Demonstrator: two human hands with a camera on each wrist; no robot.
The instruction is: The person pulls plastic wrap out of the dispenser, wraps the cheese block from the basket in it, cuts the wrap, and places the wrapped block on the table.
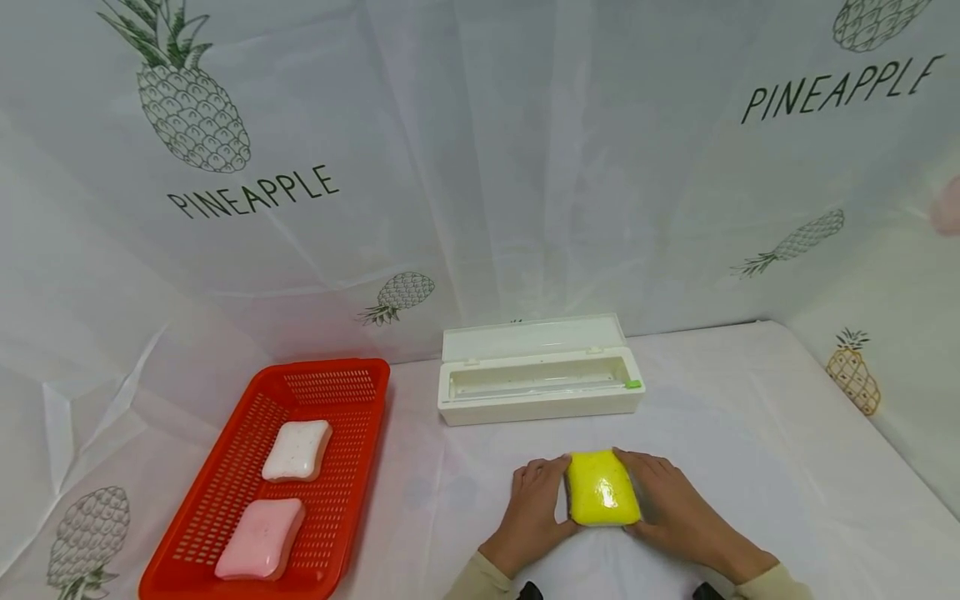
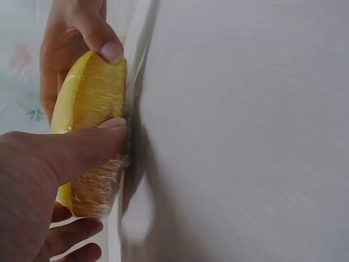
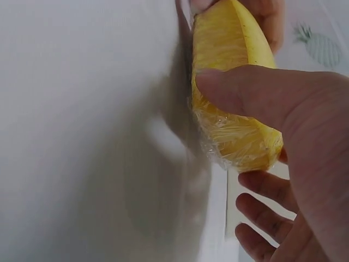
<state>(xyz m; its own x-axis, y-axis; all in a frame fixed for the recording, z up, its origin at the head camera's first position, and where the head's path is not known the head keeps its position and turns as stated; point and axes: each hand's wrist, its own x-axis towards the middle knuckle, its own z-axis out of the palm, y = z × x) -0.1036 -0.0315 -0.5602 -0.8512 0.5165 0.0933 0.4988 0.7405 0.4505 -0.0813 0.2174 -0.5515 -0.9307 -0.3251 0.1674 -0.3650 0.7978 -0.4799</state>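
Note:
A yellow sponge wrapped in clear cling film lies low over the white tabletop, between both hands. My left hand grips its left side, thumb on the near edge and fingers toward the far one. From the right, my right hand holds it the same way. Both wrist views show the thumbs pressing the side of the sponge. There the film is bunched and wrinkled at the edge. The sponge's underside is hidden.
Behind the hands stands a white cling film dispenser with its lid raised and a green slider at its right end. A red basket at the left holds a white sponge and a pink sponge. A pineapple-print curtain hangs behind the table.

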